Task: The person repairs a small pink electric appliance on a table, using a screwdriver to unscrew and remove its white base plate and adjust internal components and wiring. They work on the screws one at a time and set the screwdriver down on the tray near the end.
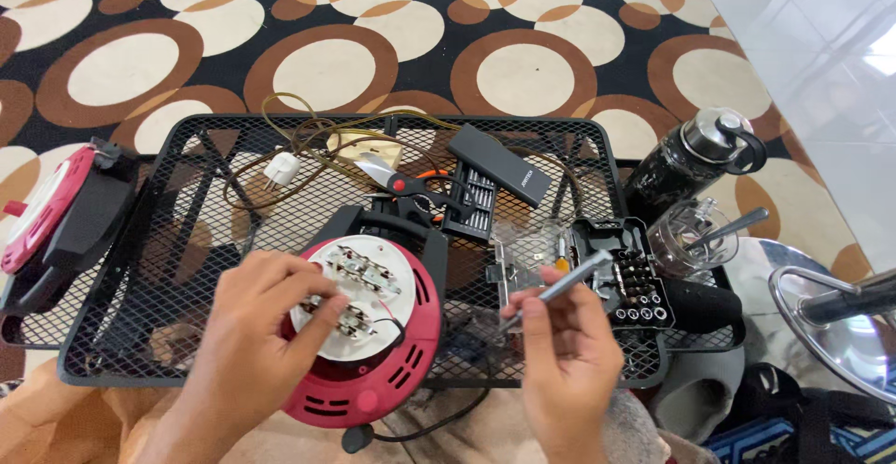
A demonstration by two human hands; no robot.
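- Resting on the white inner plate (353,298) of a red cable reel (373,371), the left hand (266,310) has its fingers (317,288) curled loosely over the plate's left edge, touching it, not clamped round anything.
- Right hand (569,357): fingers closed on one grey metal screwdriver (558,287), pinched near its lower end, shaft tilted up to the right, clear of the reel.
- One reel here, lying open side up at the front middle of the black mesh table (121,333), metal contacts and thin wires showing on the plate; exact count of contacts too small to tell.
- One black cord (420,431) runs out under the reel toward the front edge.
- One more reel part, red and black (56,221), sits off the table's left side.
- One pair of pliers, red and black handles (411,193), just behind the reel.
- One white plug (280,170) on a brown cable (308,133), back left of the table.
- Two bit cases: one open black socket set (630,273) just right of the screwdriver tip, one slim bit holder (476,204) with its dark lid (499,163) beside it.
- One dark bottle (695,156) and one clear glass with a spoon (691,235) on the right, off the table.
- One steel lid (831,319) far right.
- Brown and cream circle rug (523,72) under everything.
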